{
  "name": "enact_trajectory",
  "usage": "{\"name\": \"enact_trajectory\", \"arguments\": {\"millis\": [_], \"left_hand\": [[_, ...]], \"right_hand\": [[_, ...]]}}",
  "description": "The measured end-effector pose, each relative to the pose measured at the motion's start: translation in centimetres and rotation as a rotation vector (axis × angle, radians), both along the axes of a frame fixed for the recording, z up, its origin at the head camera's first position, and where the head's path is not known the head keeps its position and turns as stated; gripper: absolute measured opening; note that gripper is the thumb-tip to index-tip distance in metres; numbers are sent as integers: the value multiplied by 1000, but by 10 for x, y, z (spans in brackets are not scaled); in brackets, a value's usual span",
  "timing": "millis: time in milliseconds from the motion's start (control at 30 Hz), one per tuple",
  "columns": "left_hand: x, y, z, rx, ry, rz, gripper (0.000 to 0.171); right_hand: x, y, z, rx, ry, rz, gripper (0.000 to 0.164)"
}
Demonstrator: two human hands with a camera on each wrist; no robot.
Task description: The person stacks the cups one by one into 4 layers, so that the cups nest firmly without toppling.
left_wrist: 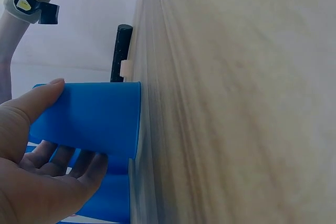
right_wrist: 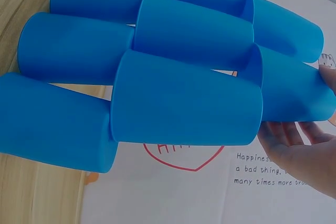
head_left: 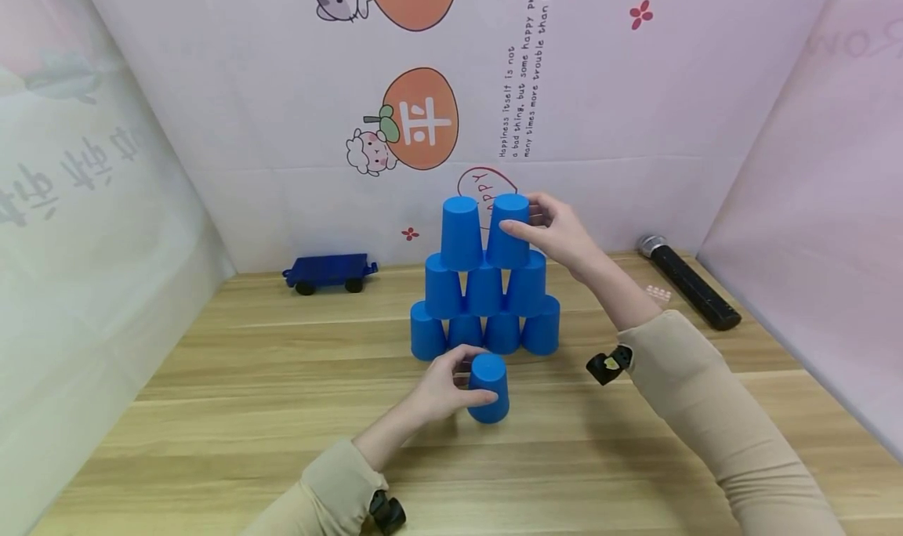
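Note:
Upside-down blue cups form a pyramid on the table: several in the bottom row [head_left: 427, 332], three in the middle row [head_left: 484, 289], two on top. My right hand [head_left: 560, 234] holds the top-row right cup [head_left: 509, 242], thumb in front and fingers behind; the right wrist view shows this cup [right_wrist: 299, 90] standing on the row beneath. Beside it stands the top-row left cup [head_left: 461, 234]. In front of the pyramid, my left hand [head_left: 440, 387] grips a separate upside-down cup [head_left: 489, 391] between thumb and fingers. Its rim meets the tabletop in the left wrist view.
A dark blue toy wagon [head_left: 330, 273] stands at the back left of the wooden table [head_left: 282, 395]. At the right lie a black microphone [head_left: 691, 284] and a small pale studded piece [head_left: 659, 294]. A printed white sheet [head_left: 600, 113] rises behind the pyramid.

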State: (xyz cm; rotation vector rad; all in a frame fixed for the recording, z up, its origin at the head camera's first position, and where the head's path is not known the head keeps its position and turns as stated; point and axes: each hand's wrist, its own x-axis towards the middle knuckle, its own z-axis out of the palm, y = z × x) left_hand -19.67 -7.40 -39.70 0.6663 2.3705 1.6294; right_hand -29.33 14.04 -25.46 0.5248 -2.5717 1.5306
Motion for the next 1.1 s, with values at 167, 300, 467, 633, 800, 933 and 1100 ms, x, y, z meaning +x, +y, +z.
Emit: {"name": "enact_trajectory", "arguments": {"millis": [167,300,467,633,800,933,1100], "left_hand": [[0,0,-1,0,-4,-4,50],[0,0,-2,-11,-5,-5,50],[0,-2,-3,-3,-2,-8,49],[1,-6,-2,36,-3,-5,47],[2,-15,8,44,-7,36,48],[3,-25,27,31,-11,91,52],[0,-37,60,55,25,130,52]], "right_hand": [[1,0,0,6,-5,0,59],[2,1,-1,11,-13,2,61],[4,6,-5,20,-32,5,67],[6,17,-8,12,-50,26,72],[9,35,-18,5,-80,37,70],[11,53,-30,-7,-122,81,70],[10,73,-55,-7,-173,132,73]]}}
